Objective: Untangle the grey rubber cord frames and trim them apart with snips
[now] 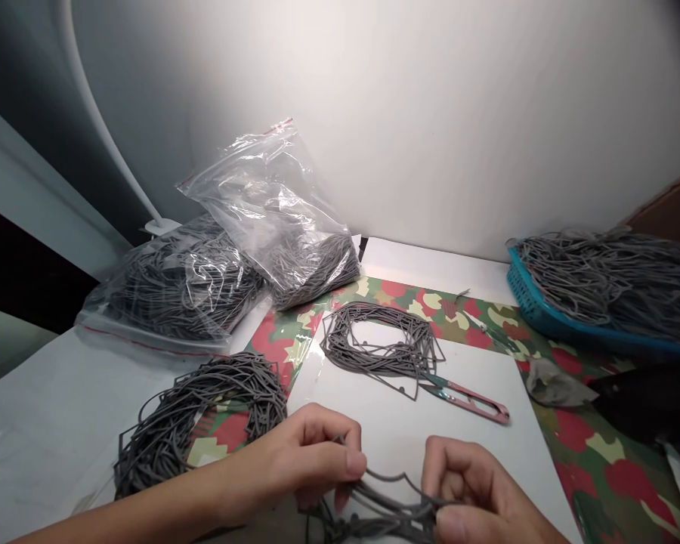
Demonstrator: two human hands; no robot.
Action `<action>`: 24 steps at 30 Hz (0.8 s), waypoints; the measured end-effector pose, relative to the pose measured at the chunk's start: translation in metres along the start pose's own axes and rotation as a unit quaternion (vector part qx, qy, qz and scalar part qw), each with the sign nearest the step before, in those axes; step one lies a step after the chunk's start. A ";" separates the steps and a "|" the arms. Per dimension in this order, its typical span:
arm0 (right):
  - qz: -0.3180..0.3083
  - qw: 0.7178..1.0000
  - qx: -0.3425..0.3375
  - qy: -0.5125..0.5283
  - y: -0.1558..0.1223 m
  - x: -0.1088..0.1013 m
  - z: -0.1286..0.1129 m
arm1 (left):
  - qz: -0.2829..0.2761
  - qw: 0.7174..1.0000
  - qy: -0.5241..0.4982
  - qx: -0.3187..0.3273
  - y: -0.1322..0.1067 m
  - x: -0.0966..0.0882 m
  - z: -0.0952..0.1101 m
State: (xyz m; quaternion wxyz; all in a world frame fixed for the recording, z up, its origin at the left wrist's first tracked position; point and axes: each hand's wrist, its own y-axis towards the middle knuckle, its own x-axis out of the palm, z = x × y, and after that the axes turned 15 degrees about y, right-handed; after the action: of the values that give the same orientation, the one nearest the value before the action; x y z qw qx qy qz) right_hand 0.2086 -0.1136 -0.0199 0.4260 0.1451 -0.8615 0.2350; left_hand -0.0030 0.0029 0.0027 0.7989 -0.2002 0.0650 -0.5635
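Thin grey rubber gaskets [391,505] stretch between my two hands, low in the head view. My left hand [320,457] pinches their left side between thumb and fingers. On the right side, the thumb and curled fingers of my right hand [471,491] close on the same strands. Beyond my hands, a ring-shaped pile of similar gaskets [377,363] lies on a white sheet [481,446]. Thread snips [476,406] with a reddish handle rest with their blades against that pile. A larger looped heap of gaskets [164,423] lies beside my left forearm.
Two clear zip bags, one lying [193,287] and one propped up [277,204], hold more grey strands. At right stands a blue basket [544,306] heaped with them. A crumpled grey scrap [558,383] sits on the camouflage-patterned cover [617,446]. A white lamp stem [99,113] rises at left.
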 end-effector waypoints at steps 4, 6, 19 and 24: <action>0.006 1.000 -0.002 -0.013 -0.001 0.002 -0.001 | 0.029 0.992 0.115 0.043 -0.005 0.003 0.003; 0.020 0.999 -0.003 -0.032 -0.002 0.004 -0.001 | 0.073 0.972 0.200 0.102 -0.010 0.005 0.004; 0.077 0.989 0.014 -0.127 0.001 0.006 0.009 | 0.021 0.963 0.242 0.119 -0.014 0.013 -0.001; 0.076 0.987 0.015 -0.140 0.001 0.006 0.009 | -0.005 0.963 0.262 0.061 -0.012 0.016 0.000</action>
State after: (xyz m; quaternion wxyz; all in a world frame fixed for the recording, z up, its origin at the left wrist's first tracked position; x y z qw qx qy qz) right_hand 0.1986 -0.1175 -0.0207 0.2802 0.1168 -0.9175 0.2568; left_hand -0.0074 -0.0156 0.0098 0.7618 0.0027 0.2364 -0.6032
